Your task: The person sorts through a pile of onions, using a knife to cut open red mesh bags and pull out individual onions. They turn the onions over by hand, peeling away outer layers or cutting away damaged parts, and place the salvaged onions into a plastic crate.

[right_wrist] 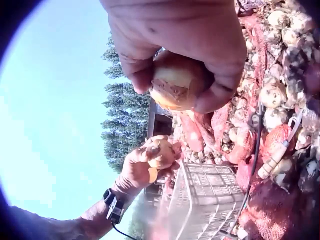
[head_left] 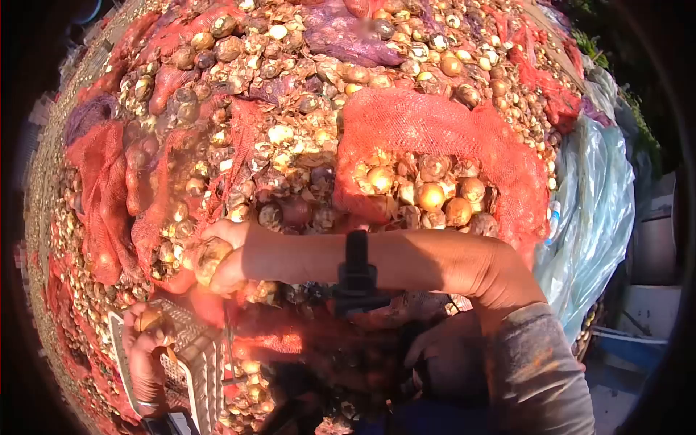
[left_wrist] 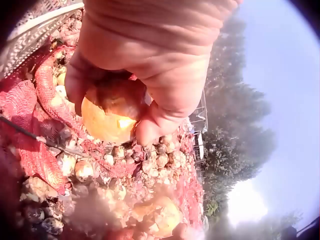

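My right hand (head_left: 230,250) reaches across to the left and grips a brown-skinned onion (head_left: 212,262), held between thumb and fingers in the right wrist view. Lower left, my left hand (head_left: 147,370) holds another onion (head_left: 151,320) over a pale plastic crate (head_left: 206,359). In the left wrist view this onion (left_wrist: 111,117) is yellow and sunlit, with the fingers curled round its sides. From the right wrist, the left hand (right_wrist: 134,169) shows beside the crate (right_wrist: 212,187), a flap of loose skin hanging below its onion.
A large heap of onions and loose skins spreads all around. Red mesh bags (head_left: 435,119) lie over it, one open with onions (head_left: 431,196) inside. A purple mesh bag (head_left: 341,36) lies at the back. Clear plastic sheeting (head_left: 591,210) hangs at right, above a blue-rimmed tub (head_left: 631,348).
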A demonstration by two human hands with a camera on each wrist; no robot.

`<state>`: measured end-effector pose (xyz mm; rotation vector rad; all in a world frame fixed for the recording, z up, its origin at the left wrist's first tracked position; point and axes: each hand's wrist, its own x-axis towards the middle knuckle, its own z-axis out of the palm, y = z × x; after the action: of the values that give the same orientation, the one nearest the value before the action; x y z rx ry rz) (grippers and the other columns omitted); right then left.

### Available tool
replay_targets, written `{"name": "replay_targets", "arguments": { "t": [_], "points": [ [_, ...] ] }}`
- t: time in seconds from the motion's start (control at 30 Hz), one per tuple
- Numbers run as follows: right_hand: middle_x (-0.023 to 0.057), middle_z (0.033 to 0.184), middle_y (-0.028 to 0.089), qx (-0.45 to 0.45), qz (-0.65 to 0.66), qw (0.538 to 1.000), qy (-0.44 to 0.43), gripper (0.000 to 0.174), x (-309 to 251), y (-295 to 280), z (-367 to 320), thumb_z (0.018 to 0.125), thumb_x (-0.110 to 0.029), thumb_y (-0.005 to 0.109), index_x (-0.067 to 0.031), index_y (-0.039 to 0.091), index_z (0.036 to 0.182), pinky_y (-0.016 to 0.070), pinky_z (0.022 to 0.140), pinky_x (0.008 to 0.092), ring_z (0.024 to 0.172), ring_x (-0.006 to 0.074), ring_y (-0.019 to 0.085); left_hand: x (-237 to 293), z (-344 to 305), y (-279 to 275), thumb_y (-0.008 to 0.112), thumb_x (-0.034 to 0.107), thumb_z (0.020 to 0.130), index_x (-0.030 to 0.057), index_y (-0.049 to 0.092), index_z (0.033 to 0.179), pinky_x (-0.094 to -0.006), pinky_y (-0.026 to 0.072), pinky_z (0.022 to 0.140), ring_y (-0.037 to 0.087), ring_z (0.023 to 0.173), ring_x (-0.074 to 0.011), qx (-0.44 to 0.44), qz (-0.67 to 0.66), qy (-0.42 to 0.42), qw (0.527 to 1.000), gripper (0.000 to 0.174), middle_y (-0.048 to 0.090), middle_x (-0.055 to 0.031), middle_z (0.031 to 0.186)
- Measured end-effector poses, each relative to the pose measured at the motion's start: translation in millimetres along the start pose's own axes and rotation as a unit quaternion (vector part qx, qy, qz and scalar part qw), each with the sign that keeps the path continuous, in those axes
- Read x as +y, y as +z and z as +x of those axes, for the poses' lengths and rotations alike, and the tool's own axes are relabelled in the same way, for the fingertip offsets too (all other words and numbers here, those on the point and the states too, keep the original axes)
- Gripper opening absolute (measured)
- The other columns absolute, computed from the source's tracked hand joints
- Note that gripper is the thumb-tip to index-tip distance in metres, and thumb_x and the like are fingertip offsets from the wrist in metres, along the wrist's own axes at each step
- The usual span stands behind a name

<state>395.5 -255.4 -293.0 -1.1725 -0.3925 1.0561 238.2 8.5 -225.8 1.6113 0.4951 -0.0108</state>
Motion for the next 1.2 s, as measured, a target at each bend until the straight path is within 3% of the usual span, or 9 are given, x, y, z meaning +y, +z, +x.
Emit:
{"name": "replay_targets", "arguments": {
  "t": [0.17, 0.33, 0.43, 0.6, 0.7, 0.77, 0.83, 1.0, 1.2],
  "points": [
    [0.0289, 0.131, 0.052, -0.037, -0.143, 0.978, -0.149, 0.106, -8, 149, 70, 0.066, -0.008, 0.084, 0.0050, 0.019, 0.149, 0.0482, 0.096, 0.0407, 0.118, 0.0372, 0.057, 2, -102, -269, 0.061, 0.026, 0.092, -0.0013, 0.054, 0.120, -0.0289, 0.0495, 0.055, 0.063, 0.072, -0.0180, 0.298, 0.414, -0.161, 0.845, 0.040, 0.066, -0.0108, 0.090],
    [0.0179, 0.099, 0.071, -0.006, -0.296, 0.955, 0.001, 0.040, 37, -23, 4, 0.078, -0.025, 0.073, -0.0037, 0.068, 0.112, 0.0547, 0.076, 0.0384, 0.089, 0.0291, 0.069, -54, -79, -300, 0.057, 0.015, 0.095, -0.0022, 0.053, 0.129, -0.0294, 0.0525, 0.069, 0.064, 0.087, -0.0193, 0.442, 0.506, 0.004, 0.740, 0.038, 0.067, -0.0121, 0.102],
    [0.0090, 0.079, 0.069, 0.214, -0.172, 0.949, 0.153, 0.025, 32, -102, -104, 0.087, -0.022, 0.068, -0.0010, 0.069, 0.100, 0.0508, 0.049, 0.0277, 0.064, 0.0173, 0.069, -129, 16, -220, 0.055, 0.008, 0.097, -0.0028, 0.052, 0.134, -0.0297, 0.0543, 0.077, 0.065, 0.096, -0.0201, 0.209, 0.184, 0.182, 0.943, 0.039, 0.067, -0.0128, 0.109],
    [0.0108, 0.070, 0.065, 0.472, 0.082, 0.859, 0.179, 0.018, 21, -249, -239, 0.094, -0.009, 0.054, -0.0009, 0.061, 0.108, 0.0448, 0.040, 0.0325, 0.055, 0.0216, 0.065, -85, 43, 128, 0.058, 0.003, 0.080, -0.0030, 0.064, 0.113, -0.0347, 0.0496, 0.088, 0.065, 0.088, -0.0281, -0.183, 0.312, 0.169, 0.917, 0.034, 0.067, -0.0201, 0.097],
    [0.0130, 0.077, 0.068, 0.647, -0.182, 0.728, 0.138, 0.007, -18, -282, -285, 0.086, -0.010, 0.065, -0.0046, 0.068, 0.090, 0.0518, 0.057, 0.0348, 0.073, 0.0238, 0.068, -57, 43, 249, 0.059, 0.006, 0.082, -0.0018, 0.061, 0.116, -0.0397, 0.0519, 0.083, 0.065, 0.092, -0.0361, -0.343, 0.363, 0.274, 0.822, 0.035, 0.067, -0.0210, 0.102],
    [0.0193, 0.089, 0.070, 0.309, -0.794, 0.470, 0.233, 0.016, -22, -303, -313, 0.085, -0.016, 0.067, -0.0056, 0.070, 0.096, 0.0539, 0.069, 0.0341, 0.080, 0.0268, 0.068, -53, 46, 305, 0.059, 0.003, 0.082, -0.0023, 0.059, 0.123, -0.0384, 0.0526, 0.085, 0.067, 0.095, -0.0344, -0.399, 0.324, 0.273, 0.813, 0.041, 0.066, -0.0214, 0.105],
    [0.0206, 0.098, 0.071, 0.588, -0.524, 0.558, 0.260, 0.038, -27, -289, -309, 0.081, -0.032, 0.068, -0.0016, 0.072, 0.103, 0.0520, 0.084, 0.0414, 0.096, 0.0345, 0.068, -72, 53, 355, 0.060, 0.007, 0.082, 0.0016, 0.061, 0.120, -0.0434, 0.0519, 0.082, 0.064, 0.091, -0.0381, -0.390, 0.270, 0.320, 0.820, 0.039, 0.064, -0.0209, 0.100],
    [0.0187, 0.096, 0.072, 0.562, -0.369, 0.688, 0.274, 0.044, 12, -321, -318, 0.071, -0.034, 0.075, -0.0054, 0.073, 0.104, 0.0535, 0.083, 0.0399, 0.092, 0.0316, 0.070, -94, 88, 441, 0.061, 0.013, 0.082, 0.0061, 0.062, 0.120, -0.0470, 0.0513, 0.083, 0.062, 0.093, -0.0411, -0.356, 0.301, 0.359, 0.809, 0.039, 0.063, -0.0199, 0.102],
    [0.0137, 0.089, 0.071, 0.438, -0.568, 0.618, 0.323, 0.034, 39, -340, -287, 0.077, -0.021, 0.064, -0.0082, 0.069, 0.108, 0.0535, 0.073, 0.0395, 0.080, 0.0269, 0.067, -86, 179, 469, 0.058, 0.007, 0.082, 0.0094, 0.042, 0.145, -0.0447, 0.0439, 0.101, 0.053, 0.120, -0.0426, -0.179, 0.380, 0.361, 0.833, 0.065, 0.045, -0.0261, 0.141]
  ]
}}
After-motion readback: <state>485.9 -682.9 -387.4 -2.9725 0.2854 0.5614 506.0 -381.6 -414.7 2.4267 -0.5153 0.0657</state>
